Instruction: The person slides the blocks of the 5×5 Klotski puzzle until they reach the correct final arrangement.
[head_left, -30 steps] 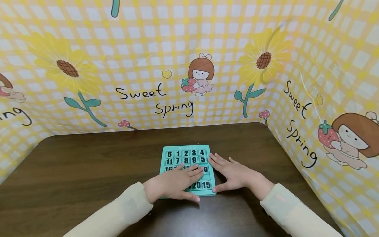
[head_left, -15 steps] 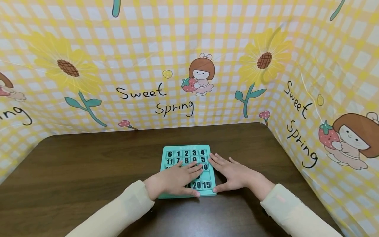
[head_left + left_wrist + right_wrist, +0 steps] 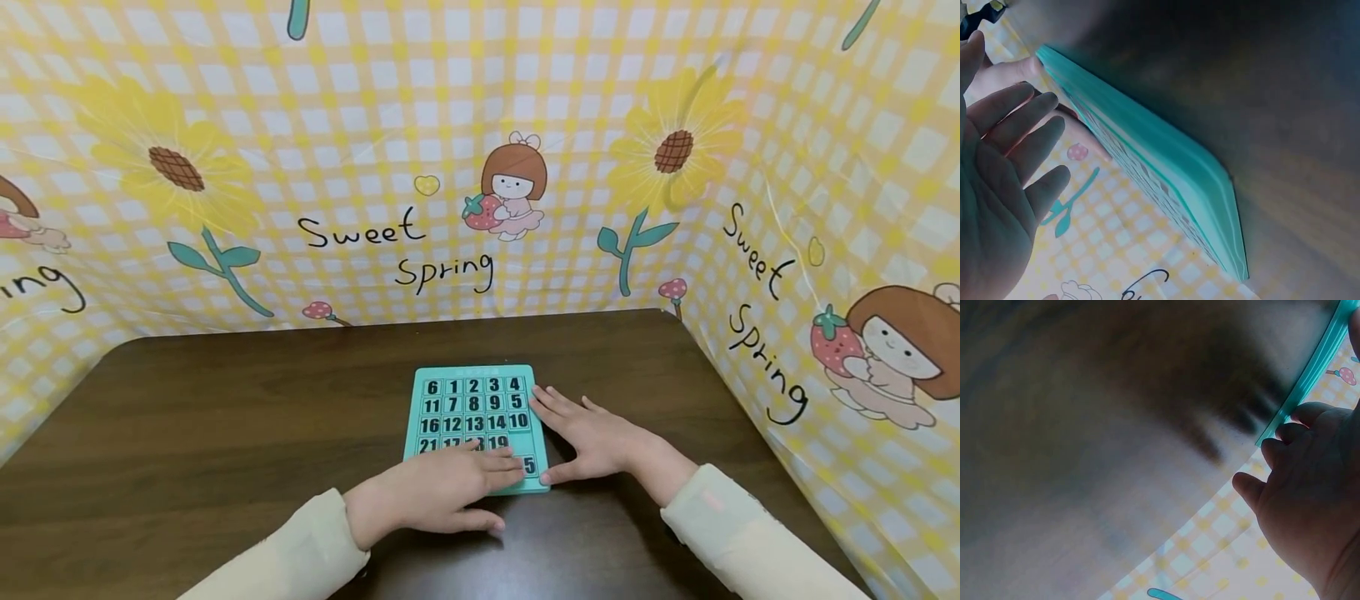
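A teal number slide puzzle [image 3: 474,370] lies flat on the table, its black-numbered tiles set in rows. My left hand [image 3: 442,487] spreads palm-down over its lower rows, hiding most of the bottom tiles, with straight fingertips near the 15 tile [image 3: 529,466]. A gap without a tile shows just right of the 19 tile [image 3: 498,443]. Along the right edge of the puzzle, the fingertips and thumb of my right hand [image 3: 600,437] touch the frame. In the left wrist view, loosely extended fingers [image 3: 1041,150] appear beside the puzzle's side wall [image 3: 1160,134].
The dark brown wooden table [image 3: 262,400] extends around the puzzle on all sides. Yellow checked cloth [image 3: 360,150] printed with flowers and girls hangs behind the table and along its right side.
My left hand has moved down toward the near edge, uncovering the 16, 12, 13 and 14 tiles and part of the row below. My right hand stays by the right edge.
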A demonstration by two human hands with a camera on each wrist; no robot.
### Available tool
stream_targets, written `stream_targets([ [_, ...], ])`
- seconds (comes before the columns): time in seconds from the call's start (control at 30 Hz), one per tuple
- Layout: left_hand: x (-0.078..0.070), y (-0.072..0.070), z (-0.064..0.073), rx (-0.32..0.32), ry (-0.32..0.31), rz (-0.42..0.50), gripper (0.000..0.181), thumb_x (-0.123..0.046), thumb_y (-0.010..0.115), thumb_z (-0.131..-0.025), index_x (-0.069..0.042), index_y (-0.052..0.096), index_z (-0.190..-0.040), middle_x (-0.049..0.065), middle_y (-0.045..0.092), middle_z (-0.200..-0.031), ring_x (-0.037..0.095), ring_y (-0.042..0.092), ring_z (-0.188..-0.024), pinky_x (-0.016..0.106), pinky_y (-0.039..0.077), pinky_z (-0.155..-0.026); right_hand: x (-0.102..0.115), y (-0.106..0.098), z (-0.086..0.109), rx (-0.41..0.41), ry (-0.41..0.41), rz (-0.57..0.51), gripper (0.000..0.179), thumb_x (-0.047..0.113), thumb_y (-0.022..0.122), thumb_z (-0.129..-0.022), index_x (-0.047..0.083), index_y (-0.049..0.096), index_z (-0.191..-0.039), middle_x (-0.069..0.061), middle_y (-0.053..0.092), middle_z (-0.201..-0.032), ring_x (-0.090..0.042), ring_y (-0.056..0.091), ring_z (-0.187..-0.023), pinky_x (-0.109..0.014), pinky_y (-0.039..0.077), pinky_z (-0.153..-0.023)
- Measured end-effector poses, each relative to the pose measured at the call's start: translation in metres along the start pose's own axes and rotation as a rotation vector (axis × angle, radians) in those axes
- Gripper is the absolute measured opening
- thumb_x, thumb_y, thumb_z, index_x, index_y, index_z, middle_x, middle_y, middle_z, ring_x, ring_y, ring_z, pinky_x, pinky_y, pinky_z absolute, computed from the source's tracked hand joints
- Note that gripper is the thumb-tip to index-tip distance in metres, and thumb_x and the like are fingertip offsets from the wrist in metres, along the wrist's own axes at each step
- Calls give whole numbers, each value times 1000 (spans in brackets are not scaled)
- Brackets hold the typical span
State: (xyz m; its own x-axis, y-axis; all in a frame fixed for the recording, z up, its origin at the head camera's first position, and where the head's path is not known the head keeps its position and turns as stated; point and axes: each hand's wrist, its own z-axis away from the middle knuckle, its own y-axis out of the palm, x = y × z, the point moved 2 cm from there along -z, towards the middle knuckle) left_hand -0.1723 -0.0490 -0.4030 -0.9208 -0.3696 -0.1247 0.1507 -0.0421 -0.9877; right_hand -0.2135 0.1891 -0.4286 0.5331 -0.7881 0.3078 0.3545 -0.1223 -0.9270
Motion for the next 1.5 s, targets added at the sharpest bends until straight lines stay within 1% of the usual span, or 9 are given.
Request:
stream_targets([
  [0.2,-2,6,-4,-23,43,-18,53,-46,48,-103,-12,54,-143,1,53,-149,18,44,-144,47,43,-112,0,0,1,-1,0,-2,105,69,61,-86,15,11,-161,-3,2,-169,-26,5,-156,-66,15,-119],
  [0.37,-1,5,-8,-33,55,-26,52,-44,50,-103,-10,56,-141,2,56,-146,16,48,-140,47,44,-111,0,0,1,0,3,-2,105,69,61,-86,15,11,-161,-3,2,-169,-26,5,-156,-66,15,-119],
  [0.63,9,2,-14,12,-13,0,55,-44,51,-103,-8,51,-145,6,51,-151,16,47,-141,48,41,-113,-1,0,1,3,7,1,105,69,61,-86,16,10,-161,-2,1,-169,-25,5,-156,-65,15,-120],
  [0.83,17,0,-18,19,-60,38,58,-45,51,-102,-8,49,-147,5,48,-153,16,44,-143,48,39,-115,0,-1,1,6,7,-6,105,68,62,-86,16,10,-161,-1,1,-169,-25,4,-156,-65,14,-120],
  [0.93,19,-1,-19,23,-68,44,58,-45,51,-102,-9,48,-148,5,48,-153,16,44,-143,48,38,-115,0,-1,1,7,6,-7,105,68,62,-86,16,10,-161,-1,1,-169,-25,4,-156,-65,14,-120],
  [1.07,16,-2,-14,6,-48,19,57,-45,51,-102,-9,50,-146,5,50,-152,17,46,-141,47,41,-113,0,-1,1,8,6,-6,105,68,62,-86,16,10,-161,-1,1,-169,-25,4,-156,-65,14,-120],
  [1.17,11,-3,-6,-14,-33,3,55,-44,53,-102,-9,53,-144,6,52,-149,17,50,-138,42,44,-112,0,-1,0,6,6,4,106,69,61,-86,16,10,-161,-1,1,-169,-25,4,-156,-65,14,-120],
  [1.3,6,-5,7,-30,-32,16,50,-40,55,-102,-8,56,-141,4,56,-145,15,53,-134,32,45,-110,-1,-2,0,0,9,11,106,70,62,-85,17,10,-161,-1,1,-169,-25,5,-156,-65,15,-120],
  [1.5,2,-3,18,-51,-15,23,44,-36,55,-102,-9,59,-137,1,60,-139,11,55,-130,29,47,-107,0,0,0,4,14,5,107,70,62,-85,17,10,-161,-1,1,-169,-24,4,-156,-65,15,-120],
])
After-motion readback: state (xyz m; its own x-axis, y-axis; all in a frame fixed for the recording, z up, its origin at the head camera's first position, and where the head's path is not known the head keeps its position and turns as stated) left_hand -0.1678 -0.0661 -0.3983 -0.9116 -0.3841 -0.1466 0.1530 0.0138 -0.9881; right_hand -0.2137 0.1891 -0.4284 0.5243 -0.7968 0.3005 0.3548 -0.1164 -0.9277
